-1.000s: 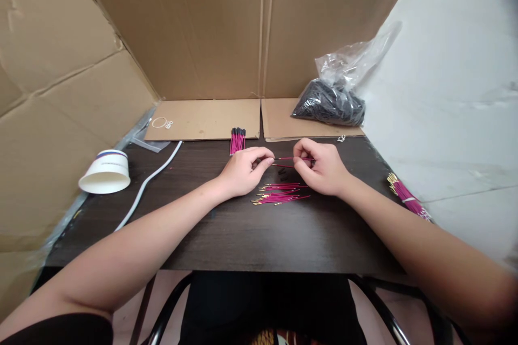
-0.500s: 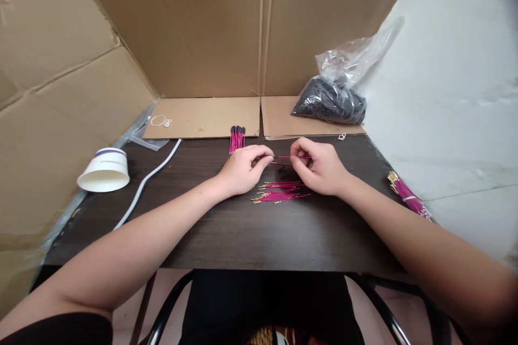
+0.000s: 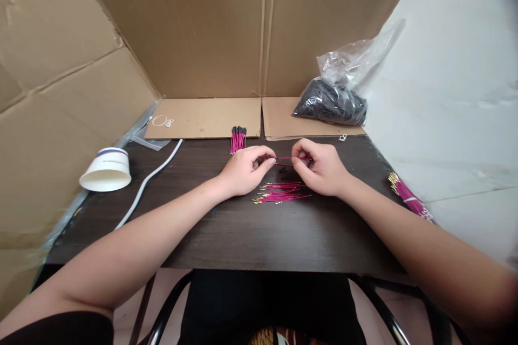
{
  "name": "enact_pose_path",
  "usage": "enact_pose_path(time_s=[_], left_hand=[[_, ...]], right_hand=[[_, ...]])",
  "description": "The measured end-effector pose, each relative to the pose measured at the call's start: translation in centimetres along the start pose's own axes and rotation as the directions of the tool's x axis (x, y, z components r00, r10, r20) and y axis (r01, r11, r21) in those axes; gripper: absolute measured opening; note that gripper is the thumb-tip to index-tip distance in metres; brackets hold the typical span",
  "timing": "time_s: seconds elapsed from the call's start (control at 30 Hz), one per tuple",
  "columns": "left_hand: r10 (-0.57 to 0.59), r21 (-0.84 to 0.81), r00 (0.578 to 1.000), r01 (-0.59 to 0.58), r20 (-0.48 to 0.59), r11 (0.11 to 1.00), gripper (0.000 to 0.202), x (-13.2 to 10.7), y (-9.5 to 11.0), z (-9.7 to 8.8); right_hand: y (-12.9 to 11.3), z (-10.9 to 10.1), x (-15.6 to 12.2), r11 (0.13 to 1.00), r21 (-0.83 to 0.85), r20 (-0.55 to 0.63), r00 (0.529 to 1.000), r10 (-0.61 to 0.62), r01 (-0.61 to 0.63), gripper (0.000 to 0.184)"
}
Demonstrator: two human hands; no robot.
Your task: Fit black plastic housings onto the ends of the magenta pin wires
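Observation:
My left hand (image 3: 245, 170) and my right hand (image 3: 319, 166) meet over the dark table (image 3: 226, 226), both pinched on a thin pink wire (image 3: 284, 161) stretched between their fingertips. Just below the hands lies a loose pile of pink wires with gold tips (image 3: 281, 193). A few small black sleeves (image 3: 284, 172) lie between the hands and that pile. A bundle of pink wires with black ends (image 3: 237, 139) rests behind my left hand.
A clear bag of black parts (image 3: 332, 102) sits at the back right on cardboard flaps. A paper cup (image 3: 106, 169) lies on its side at the left beside a white cable (image 3: 148, 180). Another tied bundle of pink wires (image 3: 407, 195) lies at the right edge. Cardboard walls surround the table.
The hands stay almost in place; my right hand's fingers have slid slightly left along the wire toward my left hand.

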State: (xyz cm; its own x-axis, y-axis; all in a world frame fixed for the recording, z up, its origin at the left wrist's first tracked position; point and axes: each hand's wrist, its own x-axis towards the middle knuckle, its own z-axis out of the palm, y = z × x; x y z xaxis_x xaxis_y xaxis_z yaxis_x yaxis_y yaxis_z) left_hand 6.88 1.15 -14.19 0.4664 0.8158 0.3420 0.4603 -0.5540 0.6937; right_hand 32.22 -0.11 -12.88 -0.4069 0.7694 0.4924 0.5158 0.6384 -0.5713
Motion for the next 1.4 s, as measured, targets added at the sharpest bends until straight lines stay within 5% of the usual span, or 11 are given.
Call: enact_pose_path(time_s=[0.47, 0.73, 0.97, 1.4], left_hand=[[-0.032, 0.071, 0.987, 0.044, -0.159, 0.997, 0.010, 0.2, 0.0, -0.3], [-0.010, 0.076, 0.995, 0.018, -0.100, 0.997, 0.010, 0.1, 0.0, 0.0], [0.007, 0.099, 0.997, 0.000, -0.071, 0.995, 0.010, 0.0, -0.1, 0.0], [0.007, 0.114, 0.999, -0.001, -0.054, 0.994, 0.010, 0.0, -0.1, 0.0]], right_hand=[[0.4, -0.2, 0.3, 0.996, -0.066, 0.226, 0.973, -0.045, 0.061, 0.009], [-0.9, -0.3, 0.2, 0.995, -0.006, 0.338, 0.936, -0.093, 0.101, 0.006], [-2.9, -0.4, -0.2, 0.979, 0.122, 0.485, 0.852, -0.200, 0.160, 0.005], [-3.5, 0.5, -0.7, 0.986, 0.035, 0.522, 0.839, -0.155, 0.161, 0.012]])
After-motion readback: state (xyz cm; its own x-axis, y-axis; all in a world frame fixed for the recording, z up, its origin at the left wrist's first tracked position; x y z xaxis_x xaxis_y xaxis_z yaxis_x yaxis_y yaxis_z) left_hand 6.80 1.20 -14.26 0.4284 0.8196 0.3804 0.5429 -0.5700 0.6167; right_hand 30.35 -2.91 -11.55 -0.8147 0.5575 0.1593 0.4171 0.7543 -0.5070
